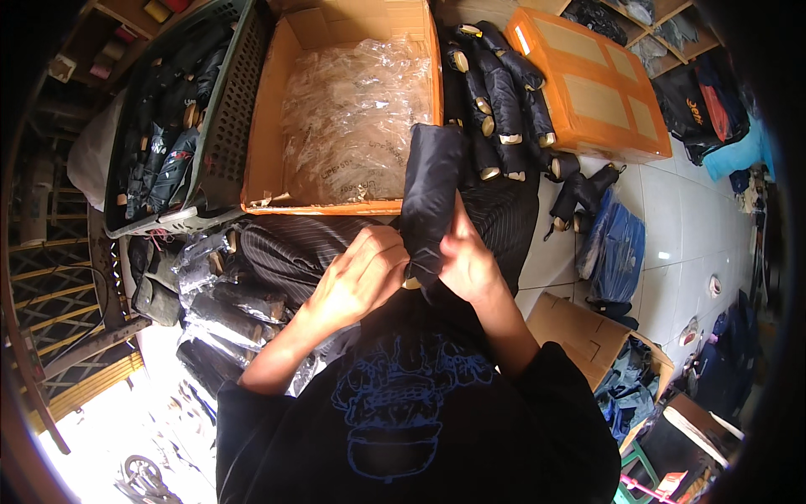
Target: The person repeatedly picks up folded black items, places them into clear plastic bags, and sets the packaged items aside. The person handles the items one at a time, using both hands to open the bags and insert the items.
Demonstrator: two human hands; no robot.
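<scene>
A folded black umbrella (pixel 432 176) stands nearly upright before my chest, its wide end away from me and a pale handle tip at its near end. My right hand (pixel 468 262) is closed round its lower right side, thumb on the dark fabric. My left hand (pixel 368 267) pinches at the near end's left side; its fingertips are partly hidden, and the fabric there looks gathered. Just beyond, an open cardboard box (pixel 259 160) holds clear plastic-wrapped contents (pixel 353 118).
Several similar folded umbrellas (pixel 504 105) lie right of the box, beside a taped orange carton (pixel 588 80). A dark plastic crate (pixel 227 126) with more stands at left. Plastic-wrapped bundles (pixel 231 302) lie by my left arm. A small open carton (pixel 579 336) sits at right.
</scene>
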